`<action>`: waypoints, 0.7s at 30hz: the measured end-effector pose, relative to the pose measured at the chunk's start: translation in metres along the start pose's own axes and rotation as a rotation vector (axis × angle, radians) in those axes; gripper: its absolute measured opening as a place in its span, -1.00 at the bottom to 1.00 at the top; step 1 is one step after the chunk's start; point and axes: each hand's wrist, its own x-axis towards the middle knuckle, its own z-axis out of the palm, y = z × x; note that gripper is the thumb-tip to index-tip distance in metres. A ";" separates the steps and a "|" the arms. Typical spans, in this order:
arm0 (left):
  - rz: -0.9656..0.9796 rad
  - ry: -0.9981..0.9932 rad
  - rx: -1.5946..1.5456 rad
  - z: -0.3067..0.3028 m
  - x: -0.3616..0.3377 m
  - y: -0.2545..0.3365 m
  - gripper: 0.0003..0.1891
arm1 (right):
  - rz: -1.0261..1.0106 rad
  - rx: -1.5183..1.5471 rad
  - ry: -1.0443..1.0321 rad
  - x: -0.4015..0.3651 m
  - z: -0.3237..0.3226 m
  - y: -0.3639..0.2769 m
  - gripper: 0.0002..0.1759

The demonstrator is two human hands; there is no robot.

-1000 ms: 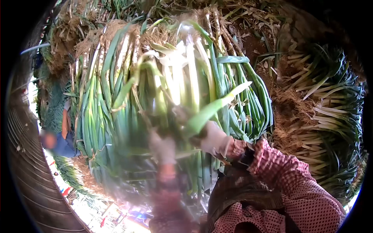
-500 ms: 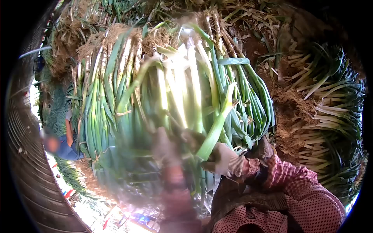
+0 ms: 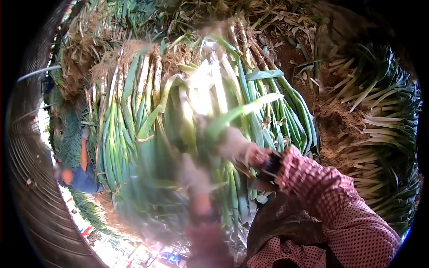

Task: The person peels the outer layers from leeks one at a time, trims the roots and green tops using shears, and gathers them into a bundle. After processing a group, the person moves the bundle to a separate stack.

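Note:
In the head view, long green onions (image 3: 117,134) lie side by side with their roots toward the top and leaves toward me. My right hand (image 3: 232,144), in a pale glove, is closed on a loose green onion leaf (image 3: 243,109), which slants up to the right over the pile. My left hand (image 3: 195,174), also gloved, is close by on the left, over the leaves below a pale stalk (image 3: 187,123). Motion and haze smear its fingers, so its grip does not show. Bright glare washes out the stalks in the middle.
Another row of green onions (image 3: 380,129) lies on the right, roots toward me. At the left, a person in a blue top (image 3: 85,177) reaches toward the pile. A ribbed curved wall (image 3: 33,178) runs down the left side. Dry leaf scraps (image 3: 286,29) litter the ground.
My right hand has moved left and upward with the leaf, which has swung from steep to a flatter slant. My left hand has shifted slightly downward.

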 end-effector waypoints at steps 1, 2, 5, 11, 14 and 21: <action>-0.024 -0.039 -0.019 -0.008 0.001 0.005 -0.77 | -0.007 -0.015 0.041 0.023 0.000 -0.003 -0.34; -0.026 -0.049 -0.095 -0.009 0.003 0.004 -0.77 | -0.112 0.002 0.057 0.059 0.003 0.015 -0.34; -0.029 -0.065 -0.308 -0.008 0.004 -0.013 -0.75 | -0.231 0.008 0.068 0.125 0.011 0.056 -0.33; -0.596 -0.291 -1.180 -0.005 0.015 -0.072 -0.49 | -0.109 0.214 -0.164 -0.027 -0.001 0.037 -0.10; -0.664 -0.423 -1.271 -0.017 0.020 -0.063 -0.28 | -0.041 -0.066 -0.071 -0.007 -0.013 0.007 -0.05; -0.588 -0.576 -1.180 -0.033 0.027 -0.058 -0.30 | -0.117 0.111 0.150 0.023 -0.028 0.010 0.07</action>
